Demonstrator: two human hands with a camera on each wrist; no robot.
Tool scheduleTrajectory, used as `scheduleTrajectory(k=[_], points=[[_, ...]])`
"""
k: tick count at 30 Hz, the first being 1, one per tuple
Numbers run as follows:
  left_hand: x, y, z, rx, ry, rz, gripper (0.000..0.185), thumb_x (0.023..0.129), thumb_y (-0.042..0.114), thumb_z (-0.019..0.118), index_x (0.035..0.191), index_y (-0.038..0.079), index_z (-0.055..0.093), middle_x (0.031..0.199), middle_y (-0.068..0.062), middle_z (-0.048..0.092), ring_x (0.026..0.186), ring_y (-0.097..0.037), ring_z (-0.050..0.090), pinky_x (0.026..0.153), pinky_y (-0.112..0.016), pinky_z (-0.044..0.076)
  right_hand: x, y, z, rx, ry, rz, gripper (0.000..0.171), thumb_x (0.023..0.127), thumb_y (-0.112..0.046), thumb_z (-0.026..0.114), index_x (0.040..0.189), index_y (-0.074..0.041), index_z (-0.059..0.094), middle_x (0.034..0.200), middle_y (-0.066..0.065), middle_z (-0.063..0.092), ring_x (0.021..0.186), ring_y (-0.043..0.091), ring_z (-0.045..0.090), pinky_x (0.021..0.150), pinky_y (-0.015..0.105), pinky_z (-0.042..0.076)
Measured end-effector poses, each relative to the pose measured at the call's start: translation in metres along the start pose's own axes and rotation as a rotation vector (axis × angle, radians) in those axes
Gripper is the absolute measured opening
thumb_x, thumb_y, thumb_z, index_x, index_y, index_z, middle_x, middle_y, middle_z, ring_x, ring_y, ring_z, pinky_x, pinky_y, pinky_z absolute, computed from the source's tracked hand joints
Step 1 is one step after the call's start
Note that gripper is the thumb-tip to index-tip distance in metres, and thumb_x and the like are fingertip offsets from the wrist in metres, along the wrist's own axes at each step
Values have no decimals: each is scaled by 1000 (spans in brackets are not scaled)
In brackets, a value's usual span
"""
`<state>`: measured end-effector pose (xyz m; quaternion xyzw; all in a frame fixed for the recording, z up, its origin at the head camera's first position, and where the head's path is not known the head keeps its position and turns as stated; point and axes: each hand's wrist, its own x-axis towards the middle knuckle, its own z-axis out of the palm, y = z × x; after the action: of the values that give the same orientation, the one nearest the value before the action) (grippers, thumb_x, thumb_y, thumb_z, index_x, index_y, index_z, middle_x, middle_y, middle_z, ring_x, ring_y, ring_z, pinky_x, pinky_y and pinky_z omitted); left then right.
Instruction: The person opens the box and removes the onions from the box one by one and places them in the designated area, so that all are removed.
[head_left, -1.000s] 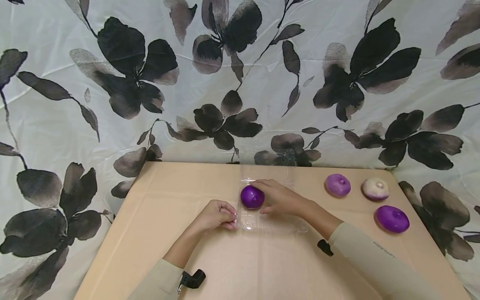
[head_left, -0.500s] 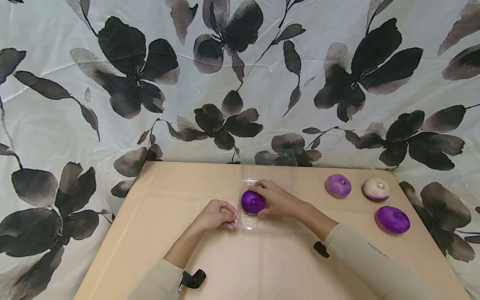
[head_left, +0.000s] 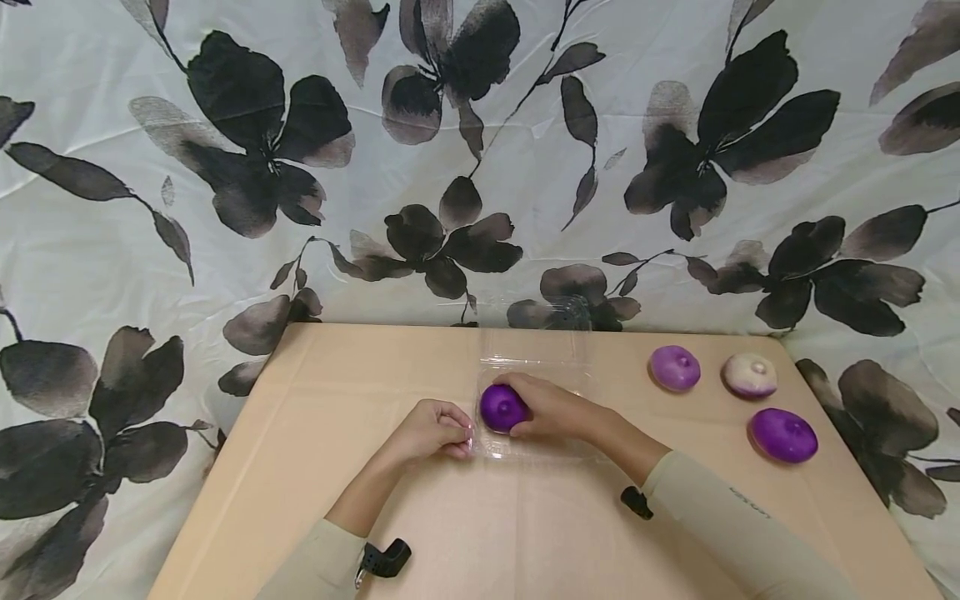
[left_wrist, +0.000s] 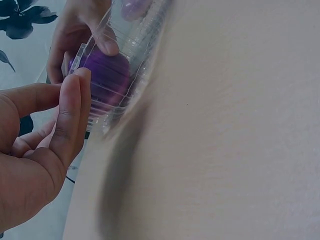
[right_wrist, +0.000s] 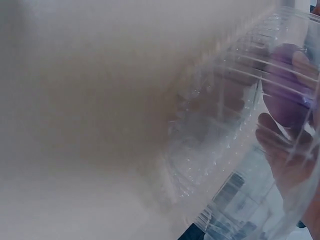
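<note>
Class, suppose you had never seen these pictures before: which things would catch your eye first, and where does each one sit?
First, the dark purple ball at the table's middle, gripped by the right hand inside a clear plastic container, whose left edge the left hand pinches. Next, three more balls on the table's right side: a lilac ball, a whitish ball and another purple ball. Behind hangs a black-flowered cloth.

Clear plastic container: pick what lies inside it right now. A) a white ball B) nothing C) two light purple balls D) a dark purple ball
D: the right hand grips a dark purple ball inside the clear plastic container, whose edge the left hand pinches.
</note>
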<state>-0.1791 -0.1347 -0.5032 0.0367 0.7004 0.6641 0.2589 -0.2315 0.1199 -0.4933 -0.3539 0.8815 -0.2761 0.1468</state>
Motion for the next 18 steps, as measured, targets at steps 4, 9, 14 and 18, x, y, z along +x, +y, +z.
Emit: scheduleTrajectory(k=[4,9,14,18], points=[[0,1,0,4,0,-1,12,91,-10,65,101,-15,63,72,-6,73,64,-15,72,65,-29,67,-1,-2,-1,4,4,-12,78,82,-11,87,148,-9,45,145,10,55,136,26,53,118,47,47],[-1,1,0,12,3,-9,12,92,-9,65,102,-15,63,72,-5,72,64,-15,72,65,-29,68,-7,-4,-8,-14,32,-7,81,82,-10,87,151,-12,45,149,11,53,138,29,52,117,49,48],[0,1,0,16,9,-14,11,92,-10,65,102,-15,63,72,-5,72,64,-15,72,65,-29,68,-16,-8,-20,-10,71,8,81,81,-11,88,151,-13,47,147,10,55,137,30,53,116,51,49],[0,1,0,16,12,-17,12,92,-10,65,102,-15,63,72,-6,72,64,-15,72,65,-29,67,-27,-8,-32,-8,120,-2,82,79,-12,90,150,-16,48,146,8,56,137,29,54,115,53,49]])
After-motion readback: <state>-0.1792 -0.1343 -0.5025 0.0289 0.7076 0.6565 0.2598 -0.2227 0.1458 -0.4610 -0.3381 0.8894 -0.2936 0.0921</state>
